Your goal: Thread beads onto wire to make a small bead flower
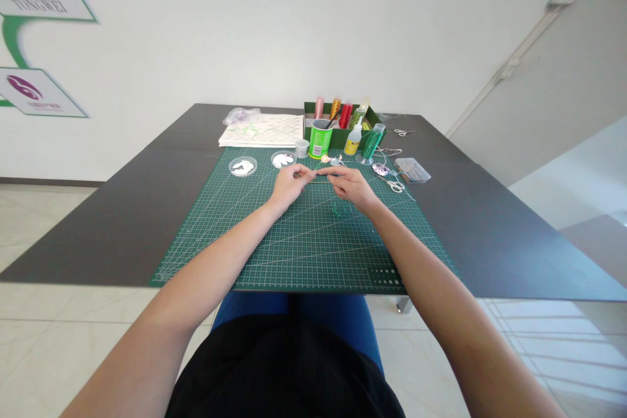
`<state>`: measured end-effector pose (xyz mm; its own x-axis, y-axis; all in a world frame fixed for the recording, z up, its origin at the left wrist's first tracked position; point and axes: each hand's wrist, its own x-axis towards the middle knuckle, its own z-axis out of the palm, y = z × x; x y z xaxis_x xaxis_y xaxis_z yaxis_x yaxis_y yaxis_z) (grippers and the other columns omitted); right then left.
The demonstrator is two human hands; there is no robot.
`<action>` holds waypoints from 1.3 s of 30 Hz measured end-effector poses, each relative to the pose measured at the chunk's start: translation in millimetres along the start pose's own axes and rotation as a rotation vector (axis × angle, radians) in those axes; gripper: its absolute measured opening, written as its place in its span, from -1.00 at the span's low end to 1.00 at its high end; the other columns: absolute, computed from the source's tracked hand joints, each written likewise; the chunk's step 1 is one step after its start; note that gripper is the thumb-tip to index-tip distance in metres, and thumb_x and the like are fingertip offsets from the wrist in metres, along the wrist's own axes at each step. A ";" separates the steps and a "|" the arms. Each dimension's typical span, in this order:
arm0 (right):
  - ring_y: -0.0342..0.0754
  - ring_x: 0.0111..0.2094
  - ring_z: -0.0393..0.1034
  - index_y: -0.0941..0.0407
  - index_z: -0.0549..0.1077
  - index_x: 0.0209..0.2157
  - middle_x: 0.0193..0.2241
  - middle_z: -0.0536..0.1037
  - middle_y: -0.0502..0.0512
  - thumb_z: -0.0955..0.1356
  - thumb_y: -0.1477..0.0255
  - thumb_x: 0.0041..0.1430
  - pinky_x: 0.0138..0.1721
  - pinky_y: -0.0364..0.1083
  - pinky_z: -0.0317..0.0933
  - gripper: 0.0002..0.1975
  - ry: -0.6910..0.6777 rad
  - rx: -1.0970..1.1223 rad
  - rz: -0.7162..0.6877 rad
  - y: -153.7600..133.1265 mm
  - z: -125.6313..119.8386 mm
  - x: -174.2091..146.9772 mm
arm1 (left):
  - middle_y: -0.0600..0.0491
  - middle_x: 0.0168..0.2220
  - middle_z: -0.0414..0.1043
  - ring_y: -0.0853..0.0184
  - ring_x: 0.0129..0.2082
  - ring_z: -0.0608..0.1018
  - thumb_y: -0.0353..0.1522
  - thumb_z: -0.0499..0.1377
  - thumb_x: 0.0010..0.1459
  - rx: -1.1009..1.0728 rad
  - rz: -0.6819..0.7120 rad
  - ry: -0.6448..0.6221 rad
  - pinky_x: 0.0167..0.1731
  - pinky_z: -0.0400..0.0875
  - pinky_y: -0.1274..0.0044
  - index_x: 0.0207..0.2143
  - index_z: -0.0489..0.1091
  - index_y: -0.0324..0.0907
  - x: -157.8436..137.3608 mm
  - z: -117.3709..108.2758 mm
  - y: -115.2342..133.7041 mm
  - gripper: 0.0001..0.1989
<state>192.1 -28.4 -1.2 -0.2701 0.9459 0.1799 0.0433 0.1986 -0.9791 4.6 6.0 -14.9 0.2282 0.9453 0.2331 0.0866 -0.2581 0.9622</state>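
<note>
My left hand and my right hand meet above the green cutting mat, fingertips almost touching. The fingers of both are closed in a pinch around a thin dark stick-like piece, too small to name. Just beyond the fingertips show small pale, flower-like bits with a trace of green; whether they join the thin piece I cannot tell. Below my right hand, some fine green thread lies on the mat.
Two clear dishes of white pieces lie to the left. Behind stand a green can, a glue bottle and a box with thread spools. Scissors, a green spool and a clear case are at right.
</note>
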 end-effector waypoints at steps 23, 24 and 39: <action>-0.28 -0.73 -0.14 0.27 0.55 -0.09 -0.78 0.07 -0.24 0.36 0.35 0.17 -0.67 -0.20 -0.24 -0.65 0.001 0.005 -0.006 0.7 0.7 0.8 | 0.26 -0.66 0.12 0.55 -0.70 0.15 -0.22 0.41 0.00 -0.261 -0.180 -0.094 -0.67 -0.07 0.63 -0.41 0.32 -0.20 -4.0 1.9 13.6 -0.66; -0.28 -0.73 -0.14 0.27 0.55 -0.09 -0.78 0.07 -0.24 0.36 0.35 0.17 -0.67 -0.19 -0.24 -0.65 0.004 0.004 -0.005 0.5 0.5 0.7 | 0.26 -0.65 0.13 0.55 -0.69 0.15 -0.22 0.41 0.00 -0.263 -0.187 -0.092 -0.67 -0.07 0.63 -0.41 0.33 -0.21 -4.0 1.8 13.7 -0.66; -0.27 -0.72 -0.13 0.27 0.56 -0.10 -0.78 0.07 -0.21 0.37 0.33 0.18 -0.65 -0.18 -0.23 -0.66 0.019 -0.019 -0.005 -1.4 -2.0 0.1 | 0.20 -0.61 0.17 0.57 -0.67 0.19 -0.24 0.38 0.08 -0.290 -0.177 -0.128 -0.67 0.01 0.64 -0.46 0.42 -0.26 -0.2 1.0 8.0 -0.71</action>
<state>193.9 -28.1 0.4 -0.2519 0.9495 0.1869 0.0605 0.2082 -0.9762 6.2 3.5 -7.4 0.3552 0.9331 0.0570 -0.1384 -0.0078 0.9904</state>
